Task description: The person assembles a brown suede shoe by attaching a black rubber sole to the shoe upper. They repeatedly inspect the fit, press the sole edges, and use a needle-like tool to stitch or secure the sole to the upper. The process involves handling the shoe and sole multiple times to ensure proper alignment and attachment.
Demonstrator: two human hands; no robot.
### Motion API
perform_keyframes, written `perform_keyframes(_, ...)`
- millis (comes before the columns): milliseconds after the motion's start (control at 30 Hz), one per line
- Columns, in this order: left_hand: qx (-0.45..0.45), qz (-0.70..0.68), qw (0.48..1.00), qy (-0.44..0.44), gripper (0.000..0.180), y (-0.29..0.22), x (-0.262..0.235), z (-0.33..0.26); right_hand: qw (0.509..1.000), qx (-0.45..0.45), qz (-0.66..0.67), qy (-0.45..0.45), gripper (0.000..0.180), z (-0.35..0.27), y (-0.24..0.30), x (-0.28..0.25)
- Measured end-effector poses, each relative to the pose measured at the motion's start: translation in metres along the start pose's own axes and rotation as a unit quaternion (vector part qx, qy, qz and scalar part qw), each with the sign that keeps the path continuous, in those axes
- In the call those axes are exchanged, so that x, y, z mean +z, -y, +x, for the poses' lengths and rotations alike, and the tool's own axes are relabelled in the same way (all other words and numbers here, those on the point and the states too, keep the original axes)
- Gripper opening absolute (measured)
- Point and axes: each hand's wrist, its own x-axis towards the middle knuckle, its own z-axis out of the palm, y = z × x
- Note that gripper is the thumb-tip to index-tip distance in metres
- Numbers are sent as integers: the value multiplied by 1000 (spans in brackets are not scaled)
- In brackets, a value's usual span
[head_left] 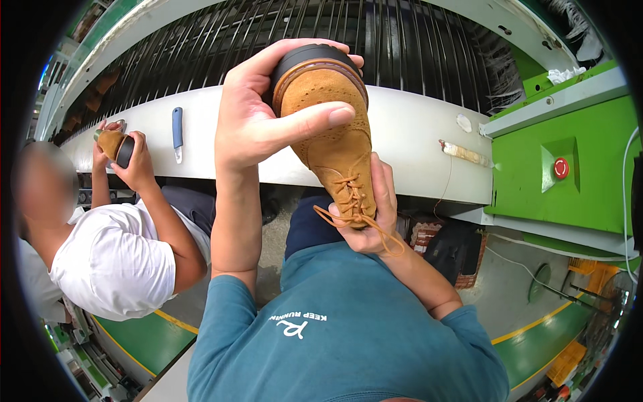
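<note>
A tan suede lace-up boot [328,110] with a black sole is held up in front of me, its toe pointing away and its laces [355,197] tied near the ankle end. My left hand [258,107] wraps around the toe part, thumb lying across the upper and fingers behind the sole. At the ankle end my right hand [382,208] grips the boot from the right side, partly hidden behind it. A loose lace loop hangs over the right hand.
A white ledge [201,134] runs before a bed of dark rods [415,47]. On it lie a blue-handled knife [177,134] and a taped stick [465,153]. A green machine panel with a red button [560,168] stands right. At left, a co-worker [120,261] holds another boot [115,147].
</note>
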Motion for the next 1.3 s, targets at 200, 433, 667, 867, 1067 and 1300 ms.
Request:
perform_keyframes(200,2,23,1000,-4,64,-2,-1,-1,1000,16,22,1,105,-4,0,1)
perform_keyframes(433,-12,17,1000,-8,63,-3,3,-3,1000,20,9,1,104,-5,3,0)
perform_keyframes(667,-9,1,1000,-7,62,-7,7,-2,1000,27,5,-5,105,-3,9,-3)
perform_keyframes(867,-6,6,1000,-6,59,-7,6,-1,999,39,33,-12,105,-4,9,-3)
perform_keyframes(1067,-25,4,999,-34,53,-5,13,0,997,56,40,-20,103,-3,12,-3)
perform_keyframes(1300,-50,68,995,-43,48,-3,14,18,982,124,136,-42,101,5,1,-4)
